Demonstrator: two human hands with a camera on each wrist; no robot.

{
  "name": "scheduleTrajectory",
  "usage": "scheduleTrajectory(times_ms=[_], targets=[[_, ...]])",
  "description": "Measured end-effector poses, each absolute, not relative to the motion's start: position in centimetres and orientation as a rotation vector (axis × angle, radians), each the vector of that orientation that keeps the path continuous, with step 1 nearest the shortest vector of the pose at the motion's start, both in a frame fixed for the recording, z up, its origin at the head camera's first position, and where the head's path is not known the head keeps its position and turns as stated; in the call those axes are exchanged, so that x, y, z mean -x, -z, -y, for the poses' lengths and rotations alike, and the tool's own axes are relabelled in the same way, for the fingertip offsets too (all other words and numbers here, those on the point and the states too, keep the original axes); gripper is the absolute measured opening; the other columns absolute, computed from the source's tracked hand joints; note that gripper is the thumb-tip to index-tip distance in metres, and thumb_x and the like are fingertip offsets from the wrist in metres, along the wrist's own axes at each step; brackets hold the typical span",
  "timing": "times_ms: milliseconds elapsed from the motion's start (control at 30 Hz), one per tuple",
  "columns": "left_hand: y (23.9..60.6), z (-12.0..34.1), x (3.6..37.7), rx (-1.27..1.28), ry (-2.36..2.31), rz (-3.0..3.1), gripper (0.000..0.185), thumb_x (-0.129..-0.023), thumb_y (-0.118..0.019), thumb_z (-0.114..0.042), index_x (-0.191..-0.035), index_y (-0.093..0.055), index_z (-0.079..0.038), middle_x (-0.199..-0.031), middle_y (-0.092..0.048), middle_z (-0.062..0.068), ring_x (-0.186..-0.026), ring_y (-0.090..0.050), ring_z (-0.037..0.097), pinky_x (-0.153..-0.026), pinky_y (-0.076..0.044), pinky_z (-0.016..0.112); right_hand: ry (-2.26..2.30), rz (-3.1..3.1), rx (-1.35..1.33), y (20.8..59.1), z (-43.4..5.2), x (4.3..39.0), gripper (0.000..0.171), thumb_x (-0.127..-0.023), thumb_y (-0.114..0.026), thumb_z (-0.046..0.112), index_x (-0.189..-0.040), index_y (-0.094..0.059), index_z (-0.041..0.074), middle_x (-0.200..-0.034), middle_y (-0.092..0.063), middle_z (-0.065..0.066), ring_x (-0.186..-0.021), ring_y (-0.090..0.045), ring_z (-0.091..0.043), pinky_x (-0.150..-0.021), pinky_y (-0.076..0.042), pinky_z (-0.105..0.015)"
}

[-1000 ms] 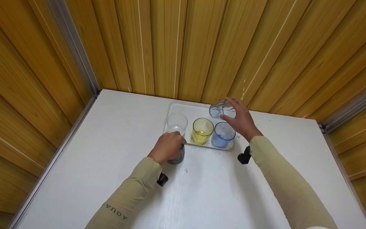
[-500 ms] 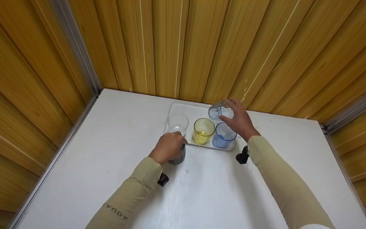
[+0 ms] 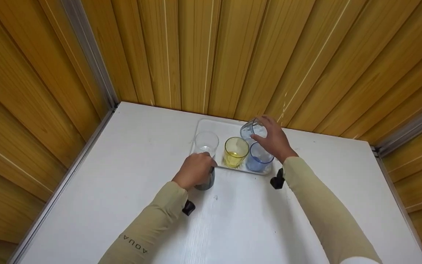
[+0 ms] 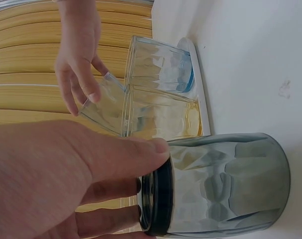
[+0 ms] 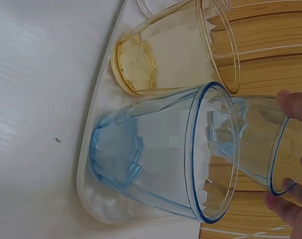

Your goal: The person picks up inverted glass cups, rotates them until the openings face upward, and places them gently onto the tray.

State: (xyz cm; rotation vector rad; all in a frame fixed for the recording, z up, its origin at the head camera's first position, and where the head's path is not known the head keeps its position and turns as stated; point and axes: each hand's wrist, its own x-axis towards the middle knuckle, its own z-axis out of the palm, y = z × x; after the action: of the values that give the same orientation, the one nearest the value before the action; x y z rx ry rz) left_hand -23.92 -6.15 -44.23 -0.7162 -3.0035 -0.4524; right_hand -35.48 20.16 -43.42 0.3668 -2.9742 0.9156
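Note:
In the head view my left hand (image 3: 194, 170) grips a smoky grey glass (image 4: 230, 184) by its dark rim, thumb on one side and fingers on the other. That glass stands on the table in front of the tray (image 3: 214, 126). My right hand (image 3: 275, 139) holds a pale blue glass (image 3: 249, 129) near its rim, tilted, over the tray's back right part. Along the tray stand a clear glass (image 3: 205, 141), a yellow glass (image 3: 235, 152) and a blue glass (image 3: 259, 157), all upright. The left hand partly hides the clear glass.
The white table (image 3: 141, 146) backs onto a wood-panelled wall (image 3: 196, 55). Metal frame posts (image 3: 90, 55) stand at the corners. A small mark (image 3: 216, 197) lies on the tabletop in front of the grey glass.
My right hand has shifted slightly left and toward me, and its pale blue glass has tipped a little more upright. My left hand keeps its grip on the grey glass, nearly still.

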Motion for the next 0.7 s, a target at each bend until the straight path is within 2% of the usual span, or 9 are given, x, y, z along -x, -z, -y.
scheduleTrajectory(times_ms=[700], targets=[[44.41, 6.19, 23.86, 0.713, 0.447, 2.976, 0.026, -0.080, -0.065, 0.002, -0.094, -0.079, -0.014, -0.090, -0.070, 0.007, -0.076, -0.066, 0.020, -0.065, -0.057, 0.036, -0.829, 3.006, -0.427, 44.15, -19.89, 36.10, 0.069, -0.090, -0.068, 0.034, -0.150, -0.035, 0.026, -0.154, -0.032, -0.008, -0.142, -0.034, -0.033, -0.112, -0.034, -0.055]])
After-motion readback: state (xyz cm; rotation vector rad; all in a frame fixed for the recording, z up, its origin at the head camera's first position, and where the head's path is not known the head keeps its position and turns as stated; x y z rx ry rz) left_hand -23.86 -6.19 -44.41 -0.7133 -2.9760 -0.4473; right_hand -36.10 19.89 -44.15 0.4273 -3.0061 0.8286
